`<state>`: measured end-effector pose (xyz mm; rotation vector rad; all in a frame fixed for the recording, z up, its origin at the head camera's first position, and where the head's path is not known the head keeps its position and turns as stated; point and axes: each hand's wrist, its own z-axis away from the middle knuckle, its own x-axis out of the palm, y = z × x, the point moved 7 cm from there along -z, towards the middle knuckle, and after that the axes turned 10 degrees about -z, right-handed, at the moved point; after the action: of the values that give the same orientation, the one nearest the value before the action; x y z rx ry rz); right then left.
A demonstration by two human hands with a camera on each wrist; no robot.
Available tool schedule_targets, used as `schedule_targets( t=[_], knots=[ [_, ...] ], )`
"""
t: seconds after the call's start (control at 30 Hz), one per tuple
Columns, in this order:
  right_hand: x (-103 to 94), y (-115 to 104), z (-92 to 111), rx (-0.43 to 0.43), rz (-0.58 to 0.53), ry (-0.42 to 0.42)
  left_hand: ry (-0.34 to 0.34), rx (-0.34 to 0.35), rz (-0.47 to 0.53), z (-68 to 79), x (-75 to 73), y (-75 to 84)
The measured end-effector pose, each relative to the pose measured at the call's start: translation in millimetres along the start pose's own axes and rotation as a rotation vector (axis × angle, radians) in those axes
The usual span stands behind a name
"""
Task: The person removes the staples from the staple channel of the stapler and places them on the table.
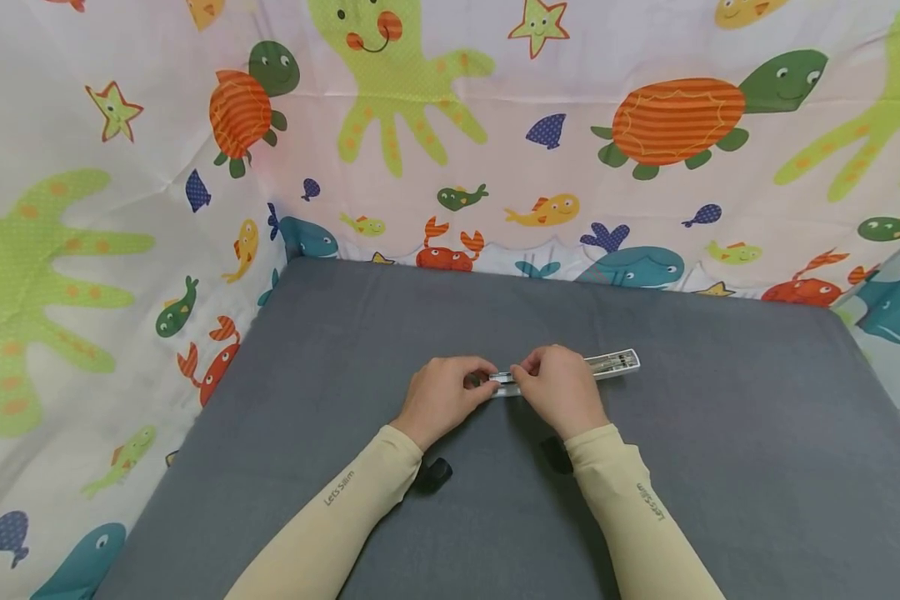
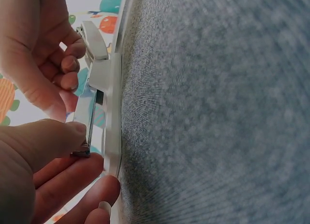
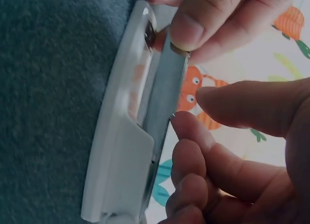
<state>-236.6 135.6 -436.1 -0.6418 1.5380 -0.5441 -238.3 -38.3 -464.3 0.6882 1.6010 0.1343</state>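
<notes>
A white stapler with its top swung open lies across the dark grey surface, its far end jutting out past the right hand. In the left wrist view its white base rests on the cloth, with the metal staple magazine raised beside it. The left hand pinches the end of this magazine between thumb and fingers. Over the stapler's middle is the right hand. In the right wrist view its thumb and bent index finger stand apart, the index tip at the magazine's edge. Nothing shows between them.
The grey cloth-covered table spreads around both hands. A curtain printed with sea animals hangs along the back and sides. Dark wrist-camera parts show beneath the sleeves.
</notes>
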Motion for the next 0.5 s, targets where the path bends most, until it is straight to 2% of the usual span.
schedule_targets(
  t=[0.23,0.5],
  knots=[
    [3.3,-1.0,1.5,0.058,0.001,-0.008,0.008,0.013,-0.017,-0.4,-0.8,1.3],
    [7.3,1.2,0.2,0.085,-0.002,-0.017,0.009,0.019,-0.025,0.5,-1.6,2.2]
  ],
)
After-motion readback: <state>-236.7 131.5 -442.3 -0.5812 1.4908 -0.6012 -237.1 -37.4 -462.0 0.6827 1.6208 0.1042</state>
